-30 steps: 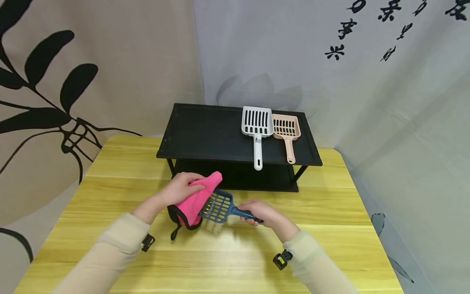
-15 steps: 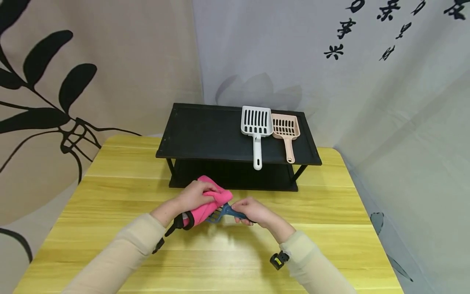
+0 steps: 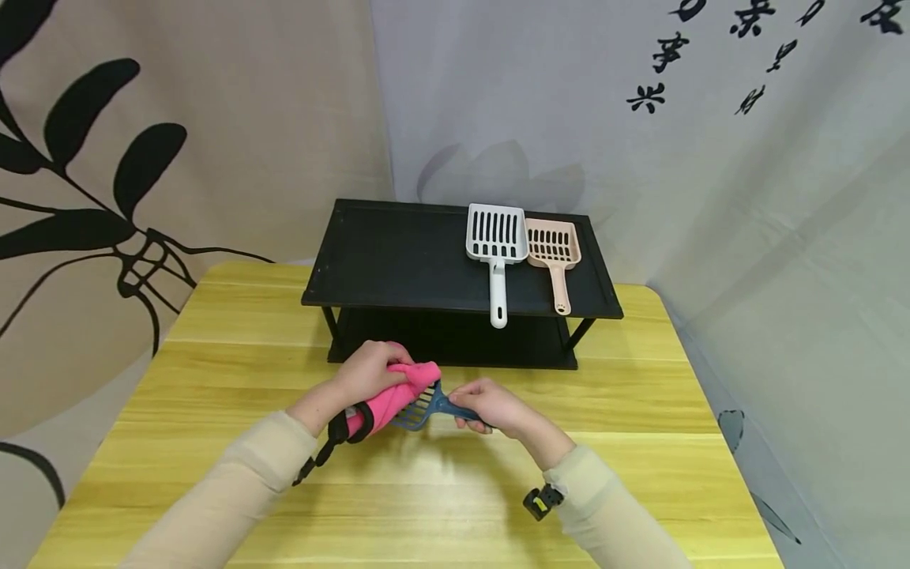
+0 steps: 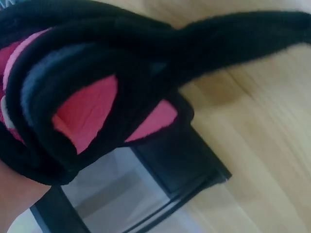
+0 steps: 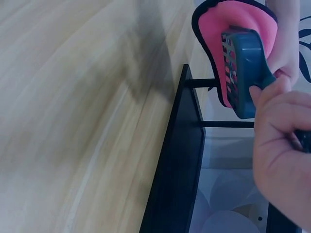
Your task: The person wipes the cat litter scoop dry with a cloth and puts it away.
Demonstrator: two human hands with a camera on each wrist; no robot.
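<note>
In the head view my left hand (image 3: 370, 373) grips a pink cloth (image 3: 387, 401) edged in black, its black strap hanging toward me. The bunched cloth lies against the slotted head of a blue litter scoop (image 3: 415, 412) and covers part of it. My right hand (image 3: 495, 405) holds the scoop by its handle, above the table. From the right wrist, the scoop's slotted head (image 5: 247, 73) stands in front of the spread cloth (image 5: 218, 22). Folds of the black trim (image 4: 146, 34) fill much of the left wrist view, hiding the left fingers.
A black two-tier rack (image 3: 405, 253) stands behind the hands on the wooden table (image 3: 426, 506). On its top tier lie a white litter scoop (image 3: 497, 237) and a peach litter scoop (image 3: 554, 245), handles toward me. Printed curtains (image 3: 284, 118) hang behind.
My left hand has moved right with the cloth, over the blue scoop's head, then slightly back left. The scoop has tilted and shifted a little left with my right hand.
</note>
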